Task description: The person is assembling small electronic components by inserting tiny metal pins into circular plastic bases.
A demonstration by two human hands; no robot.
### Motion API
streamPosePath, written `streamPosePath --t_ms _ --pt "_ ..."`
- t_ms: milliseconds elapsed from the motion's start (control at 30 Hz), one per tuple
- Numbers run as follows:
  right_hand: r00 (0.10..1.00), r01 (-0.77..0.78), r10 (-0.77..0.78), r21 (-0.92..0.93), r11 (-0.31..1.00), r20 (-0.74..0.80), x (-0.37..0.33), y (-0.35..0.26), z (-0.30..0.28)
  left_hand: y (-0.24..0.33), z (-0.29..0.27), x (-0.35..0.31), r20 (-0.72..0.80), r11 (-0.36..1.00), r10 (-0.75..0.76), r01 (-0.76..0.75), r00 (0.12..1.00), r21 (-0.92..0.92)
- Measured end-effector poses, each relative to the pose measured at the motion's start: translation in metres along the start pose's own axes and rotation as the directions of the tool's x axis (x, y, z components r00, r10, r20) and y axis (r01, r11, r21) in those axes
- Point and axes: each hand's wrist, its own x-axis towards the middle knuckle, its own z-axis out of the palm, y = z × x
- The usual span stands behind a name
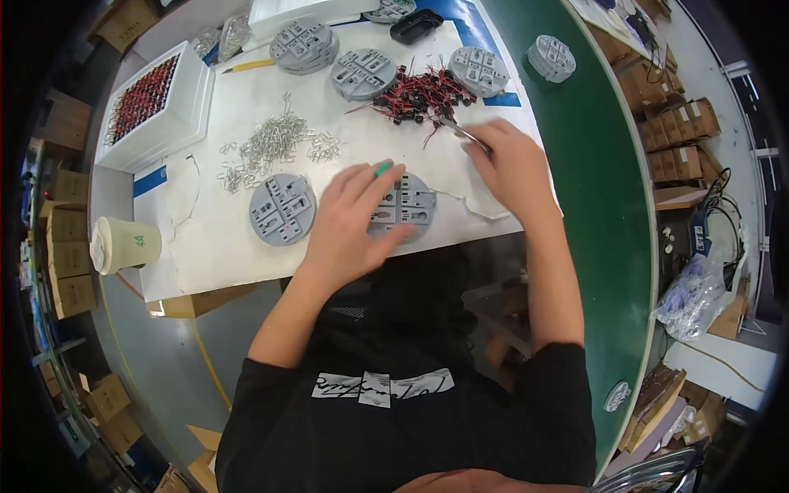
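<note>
My left hand (pixel 349 222), a green cover on one fingertip, lies over the left side of a round grey tray (pixel 417 203) with small compartments. Its thumb and fingers are spread, hiding part of that tray. My right hand (pixel 514 168) grips a pair of metal tweezers (pixel 462 131). The tweezer tips are at the near right edge of a heap of small black parts with red wires (pixel 421 94); whether they pinch one is too small to tell. Left of my left hand lies another round grey tray (pixel 283 209). Loose silvery metal clips (pixel 275 141) are piled beyond it.
More round trays (pixel 362 75) stand around the wired parts, one stack (pixel 304 48) at the back. A white foam box (pixel 177 107) with rows of wired parts is at left, near a lidded cup (pixel 126 245). A yellow-handled tool (pixel 249 66) and a black dish (pixel 417 26) lie farther back.
</note>
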Motion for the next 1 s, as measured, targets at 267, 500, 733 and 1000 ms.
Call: streamPosePath --t_ms 267,500,733,1000 --pt "0.963 0.031 -0.004 -0.098 0.995 0.268 0.061 0.030 0.040 -0.008 -0.003 -0.013 0.186 0.965 -0.064 0.108 0.980 -0.240" --pt "0.976 -0.201 0.201 -0.012 0.980 0.087 0.028 0.006 0.030 -0.019 0.002 -0.012 0.163 0.965 -0.072 0.110 0.984 -0.238" --pt "0.932 -0.215 0.344 0.591 0.777 -0.114 0.013 -0.009 0.025 -0.014 -0.010 0.003 0.025 0.965 -0.052 0.056 0.998 -0.257" --pt "0.939 -0.191 0.304 0.978 0.084 0.158 -0.043 -0.053 0.037 0.006 -0.025 0.041 -0.097 0.930 0.014 -0.049 0.995 -0.363"
